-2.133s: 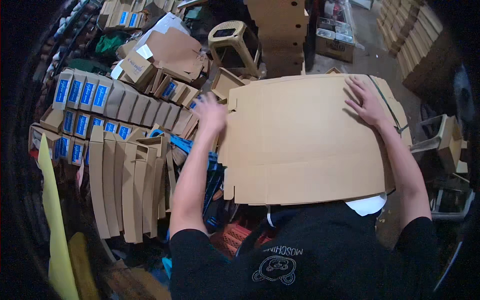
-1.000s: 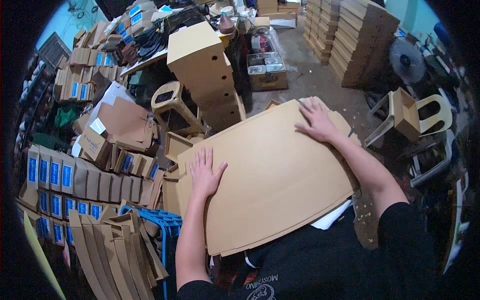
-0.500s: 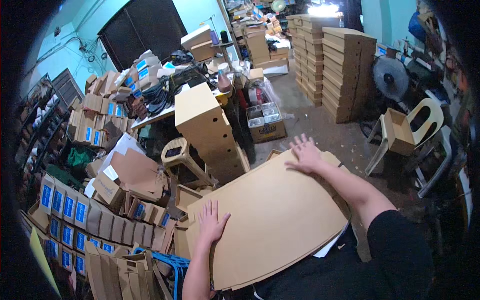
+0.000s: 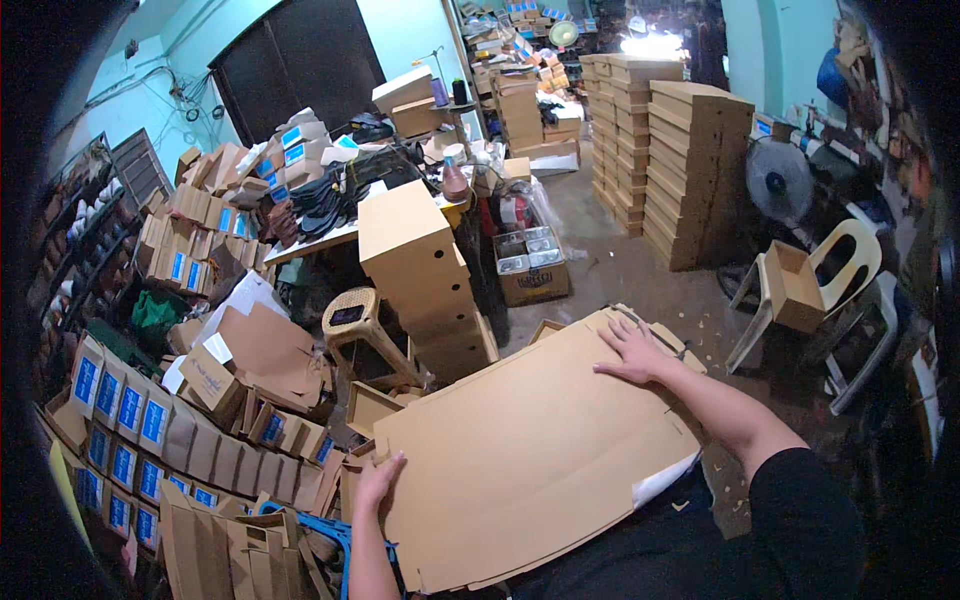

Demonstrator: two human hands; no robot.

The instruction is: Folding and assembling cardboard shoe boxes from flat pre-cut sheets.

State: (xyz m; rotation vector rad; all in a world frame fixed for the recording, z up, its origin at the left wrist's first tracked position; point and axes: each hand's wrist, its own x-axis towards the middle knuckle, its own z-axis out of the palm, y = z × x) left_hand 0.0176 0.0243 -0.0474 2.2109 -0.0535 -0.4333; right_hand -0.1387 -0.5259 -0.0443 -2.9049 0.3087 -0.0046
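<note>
A large brown cardboard sheet [image 4: 520, 460] lies flat in front of me, on top of other sheets whose edges show beneath it. My left hand [image 4: 376, 482] is closed at its left edge, thumb toward the top face; some of its fingers are hidden. Farther off, near the right corner, my right hand [image 4: 640, 355] rests flat on the sheet with the fingers spread. White paper [image 4: 665, 480] sticks out at the near right edge of the stack.
Beyond the sheets stand a tall stack of cardboard boxes [image 4: 405, 235] and a stool [image 4: 350, 320]. Blue-labelled boxes [image 4: 130, 410] are piled left, above a blue plastic frame [image 4: 335, 530]. To the right are a chair [image 4: 845, 260] holding an open box [image 4: 792, 285], and a fan [image 4: 780, 180].
My left hand has moved left and down from the sheet's face to its edge. The right hand has slid slightly right and nearer, still flat. The view has shifted a little.
</note>
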